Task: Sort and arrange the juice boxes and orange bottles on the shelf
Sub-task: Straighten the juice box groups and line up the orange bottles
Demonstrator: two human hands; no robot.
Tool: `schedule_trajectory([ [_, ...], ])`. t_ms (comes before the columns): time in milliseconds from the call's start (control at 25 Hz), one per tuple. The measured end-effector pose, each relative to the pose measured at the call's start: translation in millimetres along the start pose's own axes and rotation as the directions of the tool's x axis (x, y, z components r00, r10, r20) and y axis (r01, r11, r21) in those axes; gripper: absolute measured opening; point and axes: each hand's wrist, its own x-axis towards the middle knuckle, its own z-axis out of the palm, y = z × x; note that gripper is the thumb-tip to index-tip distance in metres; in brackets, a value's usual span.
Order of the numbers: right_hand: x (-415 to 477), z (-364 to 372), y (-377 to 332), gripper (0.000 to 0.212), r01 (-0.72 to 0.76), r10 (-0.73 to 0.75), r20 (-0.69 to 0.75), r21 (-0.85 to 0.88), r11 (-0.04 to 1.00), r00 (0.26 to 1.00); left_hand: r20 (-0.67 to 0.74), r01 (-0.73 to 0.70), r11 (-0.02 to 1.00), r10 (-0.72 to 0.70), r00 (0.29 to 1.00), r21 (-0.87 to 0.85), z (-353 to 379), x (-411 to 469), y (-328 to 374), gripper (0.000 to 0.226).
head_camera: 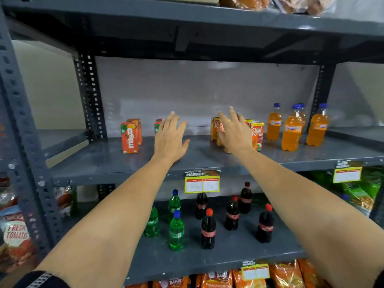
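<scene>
On the grey middle shelf point(108, 161) two orange Maaza juice boxes point(129, 137) stand at the left. Another Maaza box point(158, 126) is mostly hidden behind my left hand point(170, 138), which hovers open with its fingers spread. A cluster of Real juice boxes point(257, 135) stands right of centre, partly covered by my right hand point(234, 132), also open and empty. Several orange bottles with blue caps point(292, 129) stand at the shelf's right end, one of them point(316, 127) farthest right.
The shelf below holds green bottles point(176, 231) and dark cola bottles point(208, 230). Yellow price tags point(202, 183) hang on the shelf edges. Snack packets point(15, 233) sit at the left, and orange packets point(217, 280) line the bottom shelf. A perforated upright point(91, 96) stands behind.
</scene>
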Motion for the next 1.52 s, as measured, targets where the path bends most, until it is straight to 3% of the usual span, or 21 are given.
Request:
schedule_trajectory([
  [280,-2.4,-5.6,100.3,0.055,-0.074,0.076,0.079,-0.027,0.997,0.994,0.040,-0.044,0.999,0.044,0.998,-0.015,35.5,35.1,121.8,0.058],
  [520,-4.2,11.7,129.4,0.047,-0.013,0.012,0.153,0.008,1.000,0.988,0.111,0.099,0.995,-0.096,0.989,-0.014,58.6,58.3,186.0,0.056],
  [600,-6.3,16.0,129.8,0.047,-0.020,0.009,0.140,0.074,0.997,0.990,0.130,0.166,0.986,-0.164,0.978,-0.005,64.6,59.9,194.5,0.055],
  [800,-12.6,30.7,129.4,0.072,-0.044,0.020,0.144,0.164,0.985,0.989,0.157,0.235,0.972,-0.234,0.960,0.008,74.3,61.2,202.8,0.058],
  [960,-9.2,43.9,128.1,0.072,-0.073,0.042,0.135,0.232,0.970,0.990,0.126,0.243,0.970,-0.241,0.962,0.000,78.0,61.5,203.1,0.056],
  [1520,-7.3,44.5,128.5,0.084,-0.106,0.063,0.189,0.231,0.967,0.980,0.116,0.233,0.971,-0.226,0.967,-0.049,76.1,62.2,190.5,0.051],
])
